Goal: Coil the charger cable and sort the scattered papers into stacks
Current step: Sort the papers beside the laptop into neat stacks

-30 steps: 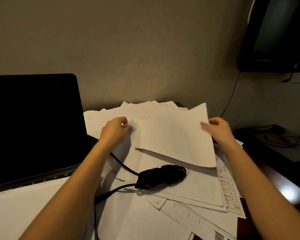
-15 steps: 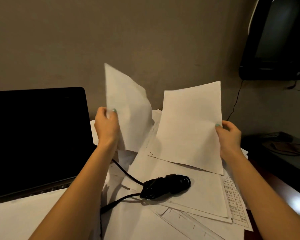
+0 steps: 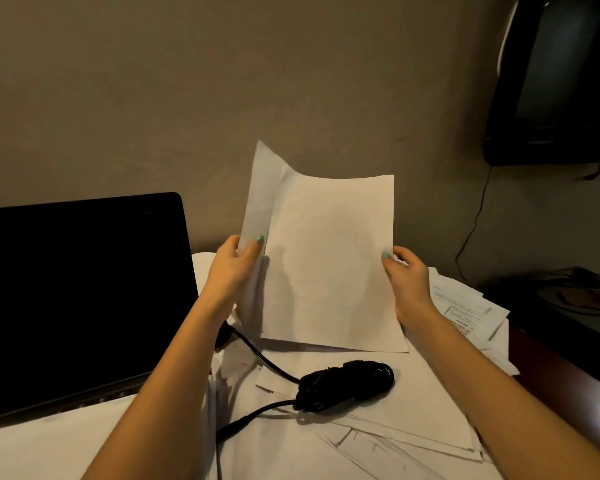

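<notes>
Two sheets up off the pile and now set one against the other. Half a second ago held well apart, one to each side; now overlapped in the air above the tabletop (image 3: 568, 368). Front sheet (image 3: 333, 265) covering most of the rear sheet (image 3: 261, 188), with only the rear one's left strip and top corner showing.

Left hand (image 3: 234, 268) pinching the rear sheet at its left edge, thumb on the near face, fingers behind. Hard to tell whether the front sheet is caught in that pinch too. Right hand (image 3: 407, 275) pinching the front sheet's right edge, thumb tip on the near face.

For the task, probably the start of a first stack. Not squared yet: rear sheet riding higher and further left, edges out of line. Likely to need a nudge sideways and a tap on the bottom edges before being set down.

Charger cable (image 3: 347, 384) lying on the loose papers (image 3: 378, 417) just below the lifted pair, in the same place as a second ago. Wound into a dark bundle, with two lengths trailing off to the left. Seemingly mostly coiled, though not fully gathered.

Plenty of sorting left. Loose papers spread across the tabletop, and printed sheets (image 3: 465, 306) fanned out at the right beyond the right hand. Laptop (image 3: 77, 289) at left, lid up, screen dark.
</notes>
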Demonstrator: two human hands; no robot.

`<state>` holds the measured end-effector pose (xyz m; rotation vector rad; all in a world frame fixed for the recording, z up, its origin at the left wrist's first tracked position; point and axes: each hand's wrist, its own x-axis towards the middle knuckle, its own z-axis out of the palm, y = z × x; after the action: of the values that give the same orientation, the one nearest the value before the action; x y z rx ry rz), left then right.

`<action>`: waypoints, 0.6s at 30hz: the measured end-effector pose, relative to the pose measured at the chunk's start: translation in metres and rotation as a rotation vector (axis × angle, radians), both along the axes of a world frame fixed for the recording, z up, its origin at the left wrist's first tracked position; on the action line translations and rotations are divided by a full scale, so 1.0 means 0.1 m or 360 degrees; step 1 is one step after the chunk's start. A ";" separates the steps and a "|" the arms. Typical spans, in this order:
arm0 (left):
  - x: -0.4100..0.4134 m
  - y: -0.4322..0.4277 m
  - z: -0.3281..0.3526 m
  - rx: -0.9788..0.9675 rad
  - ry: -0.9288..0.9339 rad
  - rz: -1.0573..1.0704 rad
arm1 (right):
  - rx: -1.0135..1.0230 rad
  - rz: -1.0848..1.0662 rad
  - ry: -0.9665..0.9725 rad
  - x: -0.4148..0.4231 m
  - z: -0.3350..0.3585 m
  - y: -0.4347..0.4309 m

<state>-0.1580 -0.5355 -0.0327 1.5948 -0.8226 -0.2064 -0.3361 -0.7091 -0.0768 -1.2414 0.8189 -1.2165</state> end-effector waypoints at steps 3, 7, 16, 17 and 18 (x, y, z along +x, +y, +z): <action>-0.01 0.02 0.04 0.0026 -0.0001 -0.0175 | -0.0010 0.0079 -0.0066 0.11 0.02 0.07; -0.06 0.02 0.06 -0.0036 -0.0027 -0.0272 | -0.0022 0.0116 -0.0057 0.18 0.03 0.13; -0.41 0.12 0.49 -0.0461 -0.0095 -0.0618 | 0.0039 0.0583 -0.0219 0.01 0.23 0.14; -0.44 0.13 0.52 -0.0499 -0.0074 -0.0634 | 0.0049 0.0665 -0.0244 -0.03 0.27 0.16; -0.46 0.13 0.54 -0.0537 -0.0043 -0.0644 | 0.0041 0.0727 -0.0245 -0.05 0.31 0.18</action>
<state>-0.2038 -0.5223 0.0210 1.1083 -1.1336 -0.3161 -0.3414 -0.6916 -0.0460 -1.2137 0.4049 -0.9109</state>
